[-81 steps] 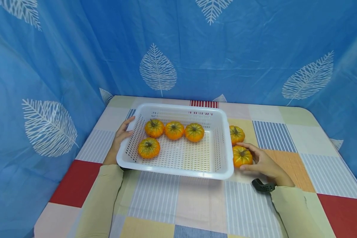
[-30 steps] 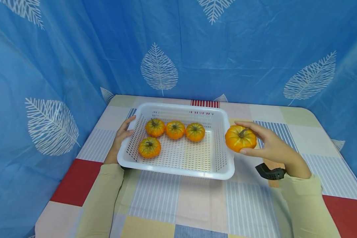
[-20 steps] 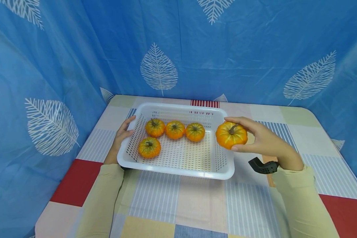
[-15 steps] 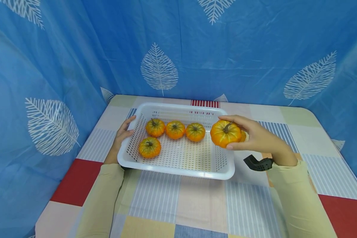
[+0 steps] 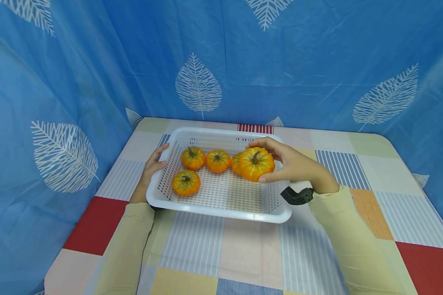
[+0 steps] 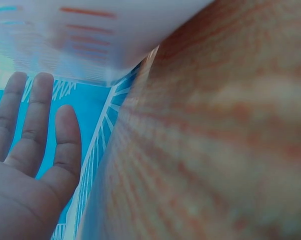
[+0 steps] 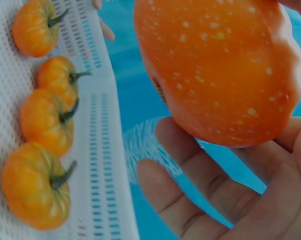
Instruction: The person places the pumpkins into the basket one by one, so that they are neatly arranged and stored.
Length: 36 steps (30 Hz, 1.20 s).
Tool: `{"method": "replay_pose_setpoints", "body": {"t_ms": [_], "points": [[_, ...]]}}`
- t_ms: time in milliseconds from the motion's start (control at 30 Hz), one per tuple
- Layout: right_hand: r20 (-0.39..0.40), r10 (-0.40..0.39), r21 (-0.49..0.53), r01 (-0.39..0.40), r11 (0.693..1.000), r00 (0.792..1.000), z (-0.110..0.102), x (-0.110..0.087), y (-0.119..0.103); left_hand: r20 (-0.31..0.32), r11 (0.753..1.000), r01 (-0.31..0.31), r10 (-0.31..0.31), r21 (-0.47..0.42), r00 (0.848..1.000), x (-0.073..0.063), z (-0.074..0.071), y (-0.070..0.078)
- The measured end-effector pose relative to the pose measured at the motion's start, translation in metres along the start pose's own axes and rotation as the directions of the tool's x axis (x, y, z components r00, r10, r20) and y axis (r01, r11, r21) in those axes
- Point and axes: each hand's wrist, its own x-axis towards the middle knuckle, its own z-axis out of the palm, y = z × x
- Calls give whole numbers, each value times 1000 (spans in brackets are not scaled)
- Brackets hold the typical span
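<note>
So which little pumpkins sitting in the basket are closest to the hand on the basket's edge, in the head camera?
From the left hand:
1. Front pumpkin, alone in the near row.
2. Back-left pumpkin; nearly tied with the first.
3. Back-middle pumpkin.
4. Back-right pumpkin, half hidden.

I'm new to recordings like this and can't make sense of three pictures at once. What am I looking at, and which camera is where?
No machine here: a person works with two bare hands and wears three cameras. The wide picture comes from the head and looks down at a table with a checked cloth and blue leaf-print curtains behind it. On the table stands a white basket with four small pumpkins inside; one lies near the front. The left hand rests on the basket's left rim. The right hand holds a fifth pumpkin in its fingers, above the basket's right part. The left wrist picture is a blurred close-up of that hand's fingers beside the basket. The right wrist picture shows the held pumpkin from below, with the four others at the left.
</note>
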Motion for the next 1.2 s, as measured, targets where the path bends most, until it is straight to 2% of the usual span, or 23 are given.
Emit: {"method": "replay_pose_setpoints", "body": {"t_ms": [200, 400, 700, 967, 1200], "points": [[37, 18, 106, -22, 994, 999, 9, 16, 6, 4, 1000, 6, -6, -2, 1000, 1, 0, 0], [81, 7, 120, -17, 993, 997, 16, 32, 14, -3, 1000, 13, -13, 4, 1000, 1, 0, 0], [144, 42, 16, -44, 999, 989, 25, 59, 17, -1, 1000, -22, 22, 10, 1000, 1, -2, -2], [236, 100, -5, -102, 995, 966, 33, 75, 19, -5, 1000, 13, -13, 2, 1000, 1, -2, -3], [279, 183, -109, -158, 981, 943, 41, 85, 23, 3, 1000, 14, -14, 0, 1000, 1, -1, -3]]}}
